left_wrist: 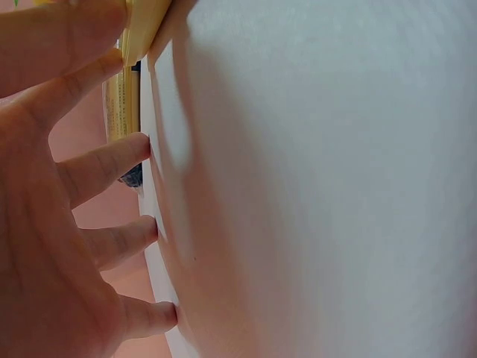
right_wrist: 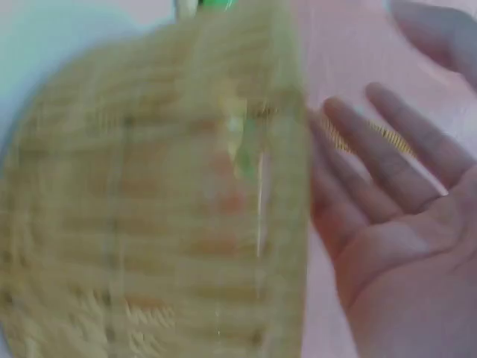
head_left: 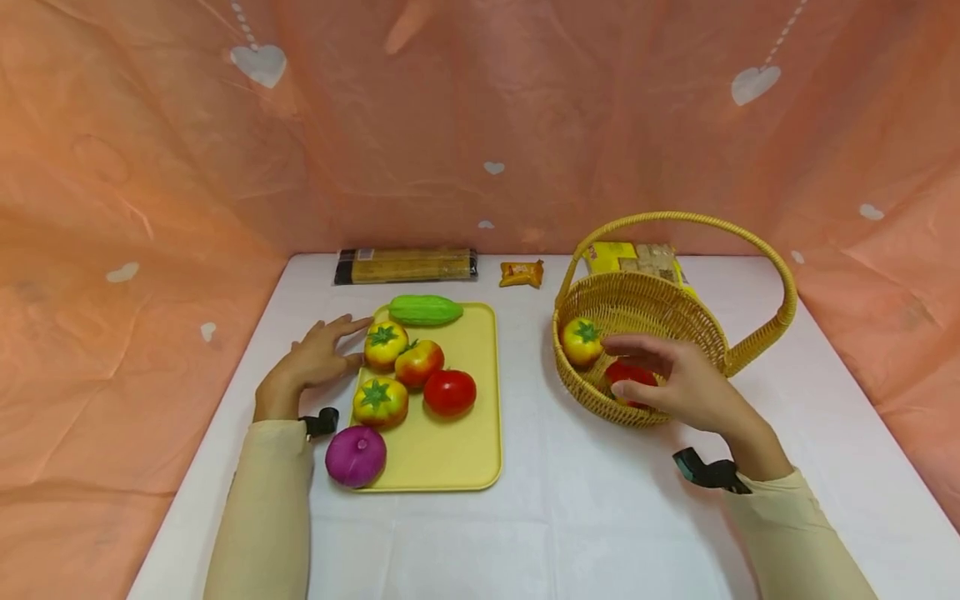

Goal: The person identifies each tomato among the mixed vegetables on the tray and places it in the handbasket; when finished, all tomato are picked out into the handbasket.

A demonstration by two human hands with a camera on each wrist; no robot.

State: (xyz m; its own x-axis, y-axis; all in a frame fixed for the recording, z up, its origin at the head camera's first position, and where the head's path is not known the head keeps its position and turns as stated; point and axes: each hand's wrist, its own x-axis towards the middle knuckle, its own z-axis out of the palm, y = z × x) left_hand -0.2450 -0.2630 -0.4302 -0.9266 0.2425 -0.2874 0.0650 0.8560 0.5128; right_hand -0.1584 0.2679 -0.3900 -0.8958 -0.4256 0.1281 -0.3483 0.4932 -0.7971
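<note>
seen from the head view, with twelve o'clock at the far edge of the bench [head_left: 540, 525], the right hand [head_left: 675, 375] is over the wicker basket [head_left: 637, 296], and a red tomato [head_left: 632, 379] lies in this basket at about nine o'clock from the middle of the hand, partly hidden by its fingers and thumb. this short relation seems to me the most important one. the right hand is wide, with thumb apart from the fingers, and it holds nothing; whether some fingertip touches the tomato, i cannot tell. a yellow-red tomato [head_left: 582, 342] is also in the basket, between nine and ten o'clock from the same hand. the left hand [head_left: 318, 362] is wide too, with fingers spread and nothing held, some fingertips on the bench beside the tray [head_left: 450, 458]. for the left hand, the upper yellow tomato [head_left: 385, 346] is nearest, at about three o'clock, and the lower yellow tomato [head_left: 380, 403] is at about four. these things are roundish, so no long axis matters, but the green vegetable [head_left: 425, 310] at two o'clock lies lengthwise from nine to three.
</note>
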